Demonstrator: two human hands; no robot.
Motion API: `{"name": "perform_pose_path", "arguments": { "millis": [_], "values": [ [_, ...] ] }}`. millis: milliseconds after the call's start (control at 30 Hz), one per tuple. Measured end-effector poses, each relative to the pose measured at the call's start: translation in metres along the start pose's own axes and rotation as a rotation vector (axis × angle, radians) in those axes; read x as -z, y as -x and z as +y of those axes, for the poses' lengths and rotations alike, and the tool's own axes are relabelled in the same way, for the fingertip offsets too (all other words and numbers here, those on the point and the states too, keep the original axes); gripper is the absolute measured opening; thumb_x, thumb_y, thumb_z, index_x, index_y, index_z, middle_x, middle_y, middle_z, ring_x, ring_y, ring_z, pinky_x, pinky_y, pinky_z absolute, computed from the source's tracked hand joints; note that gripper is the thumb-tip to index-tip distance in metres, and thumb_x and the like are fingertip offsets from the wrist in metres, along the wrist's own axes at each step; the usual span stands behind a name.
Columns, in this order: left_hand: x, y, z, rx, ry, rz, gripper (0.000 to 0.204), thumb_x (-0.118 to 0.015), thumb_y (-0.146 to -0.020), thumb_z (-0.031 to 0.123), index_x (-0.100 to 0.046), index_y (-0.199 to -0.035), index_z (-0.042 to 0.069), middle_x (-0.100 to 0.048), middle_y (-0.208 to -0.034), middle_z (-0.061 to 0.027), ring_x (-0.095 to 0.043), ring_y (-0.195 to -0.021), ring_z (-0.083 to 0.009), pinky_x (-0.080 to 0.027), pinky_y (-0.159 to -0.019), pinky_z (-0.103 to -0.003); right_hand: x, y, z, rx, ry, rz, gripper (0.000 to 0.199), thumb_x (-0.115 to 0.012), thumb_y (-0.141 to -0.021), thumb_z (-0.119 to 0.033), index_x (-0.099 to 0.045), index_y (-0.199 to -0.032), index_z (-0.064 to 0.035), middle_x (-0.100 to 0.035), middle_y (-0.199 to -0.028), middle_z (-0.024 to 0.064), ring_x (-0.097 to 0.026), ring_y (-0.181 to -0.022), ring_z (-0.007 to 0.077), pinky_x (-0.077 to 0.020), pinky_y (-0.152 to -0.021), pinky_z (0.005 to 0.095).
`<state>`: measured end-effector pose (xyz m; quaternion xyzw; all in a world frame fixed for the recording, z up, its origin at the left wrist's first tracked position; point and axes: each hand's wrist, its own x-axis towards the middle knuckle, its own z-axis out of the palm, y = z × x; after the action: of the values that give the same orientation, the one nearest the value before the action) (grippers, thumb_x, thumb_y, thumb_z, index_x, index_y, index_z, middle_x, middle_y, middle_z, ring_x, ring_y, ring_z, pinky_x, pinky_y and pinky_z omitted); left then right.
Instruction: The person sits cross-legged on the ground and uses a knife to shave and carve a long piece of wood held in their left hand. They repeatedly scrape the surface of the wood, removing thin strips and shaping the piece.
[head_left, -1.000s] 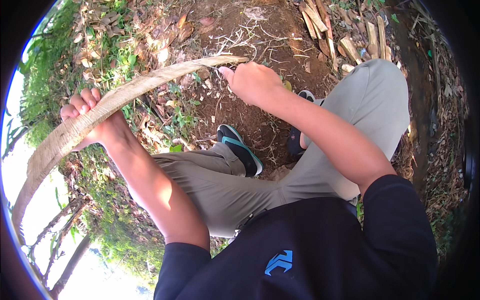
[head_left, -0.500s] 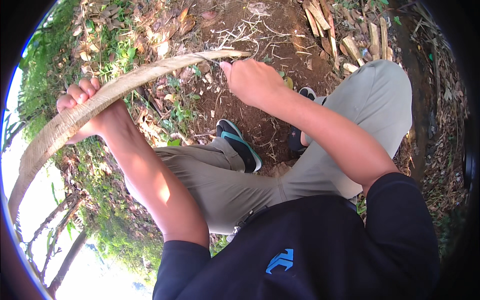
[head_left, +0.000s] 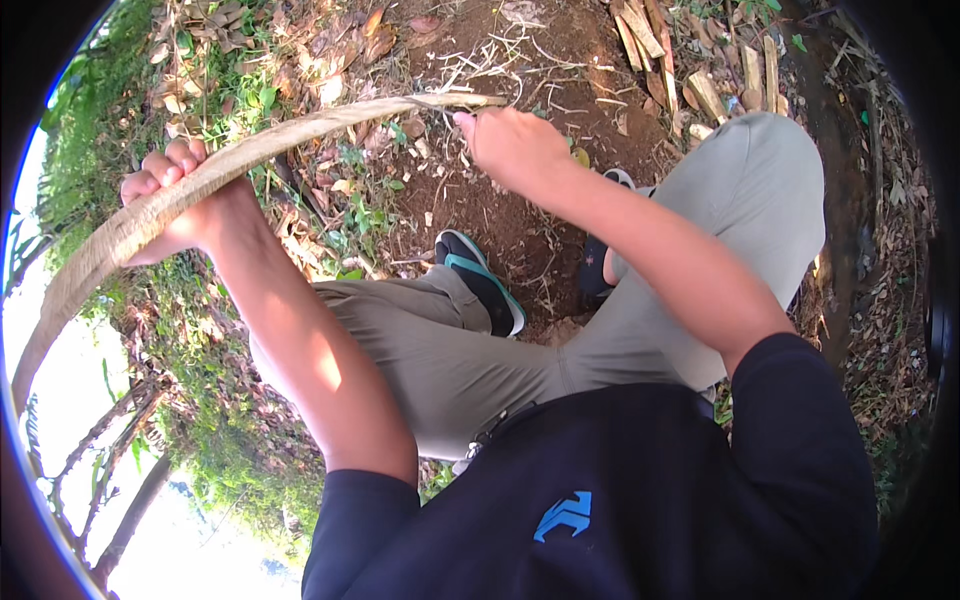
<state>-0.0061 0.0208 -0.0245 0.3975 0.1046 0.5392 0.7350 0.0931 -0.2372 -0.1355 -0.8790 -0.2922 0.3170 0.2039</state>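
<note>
**Bamboo strip bowed between your two hands over bare ground**

Bamboo strip [head_left: 250, 160], long, pale and flat, arched across the upper left of the head view as you sat on the ground, running from the lower left rim up to a tip near the top centre. Your left hand [head_left: 175, 205] was wrapped tight around the strip partway along it, fingers [head_left: 165, 165] curled over the top edge and the strip passing through the fist. Your right hand [head_left: 510, 145] was closed at the strip's far end, just below the tip; whether it pinched the strip itself or a small tool against it could not be told, since the knuckles hid the contact. Both of your bare forearms reached out from dark short sleeves [head_left: 600, 500].

Your legs, in grey-green trousers [head_left: 450, 350], were folded in front of you. One dark shoe with a teal sole [head_left: 480, 280] lay on the brown soil [head_left: 470, 200] between your arms, and a second shoe [head_left: 600, 270] showed just behind your right forearm. Dry leaves [head_left: 330, 60] and low green weeds [head_left: 350, 210] lay under the strip, and a scatter of split wood pieces [head_left: 700, 70] lay well apart at the top right, beyond your raised knee [head_left: 770, 190].
</note>
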Motion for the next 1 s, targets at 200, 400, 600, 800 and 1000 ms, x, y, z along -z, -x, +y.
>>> {"name": "perform_pose_path", "arguments": {
  "millis": [200, 400, 600, 800, 1000],
  "values": [
    [0.015, -0.003, 0.002, -0.026, 0.023, -0.098, 0.082, -0.013, -0.086, 0.079, -0.048, -0.057, 0.010, -0.047, -0.047, -0.0068, -0.045, -0.041, -0.0192, -0.039, -0.038, -0.028, 0.010, 0.008, -0.033, 0.021, 0.003, -0.015, 0.056, -0.030, -0.104, -0.034, -0.067, -0.081, 0.0013, -0.069, -0.084, 0.0223, -0.068, -0.079, 0.0390, -0.0549, -0.073, 0.0480],
    [-0.003, 0.009, -0.002, -0.063, 0.009, -0.097, 0.072, -0.015, -0.091, 0.068, -0.044, -0.061, 0.010, -0.044, -0.049, -0.0059, -0.042, -0.044, -0.0192, -0.035, -0.039, -0.029, 0.008, 0.010, -0.019, 0.063, -0.029, 0.083, 0.061, -0.028, -0.104, -0.037, -0.066, -0.078, 0.0035, -0.068, -0.078, 0.0229, -0.068, -0.080, 0.0389, -0.0549, -0.075, 0.0473],
    [0.005, -0.001, 0.001, -0.029, -0.021, 0.018, 0.073, -0.016, -0.091, 0.069, -0.043, -0.054, 0.011, -0.042, -0.045, -0.0055, -0.042, -0.039, -0.0183, -0.036, -0.037, -0.028, 0.009, 0.009, -0.013, 0.062, -0.001, 0.052, 0.061, -0.029, -0.104, -0.039, -0.067, -0.081, 0.0022, -0.069, -0.077, 0.0220, -0.068, -0.077, 0.0406, -0.0552, -0.072, 0.0488],
    [0.000, -0.004, 0.002, -0.030, -0.062, 0.053, 0.078, -0.015, -0.088, 0.075, -0.044, -0.051, 0.013, -0.042, -0.042, -0.0038, -0.041, -0.034, -0.0159, -0.036, -0.033, -0.027, 0.009, 0.006, -0.016, 0.149, 0.040, 0.072, 0.056, -0.031, -0.104, -0.035, -0.066, -0.080, 0.0018, -0.068, -0.078, 0.0236, -0.069, -0.075, 0.0376, -0.0551, -0.069, 0.0482],
    [0.007, 0.002, -0.002, -0.050, 0.012, -0.204, 0.076, -0.015, -0.089, 0.073, -0.049, -0.059, 0.012, -0.048, -0.047, -0.0056, -0.048, -0.041, -0.0180, -0.041, -0.037, -0.027, -0.009, -0.008, 0.007, 0.261, 0.094, 0.132, 0.053, -0.030, -0.104, -0.031, -0.066, -0.085, 0.0024, -0.068, -0.087, 0.0250, -0.068, -0.079, 0.0395, -0.0547, -0.072, 0.0485]
  ]
}}
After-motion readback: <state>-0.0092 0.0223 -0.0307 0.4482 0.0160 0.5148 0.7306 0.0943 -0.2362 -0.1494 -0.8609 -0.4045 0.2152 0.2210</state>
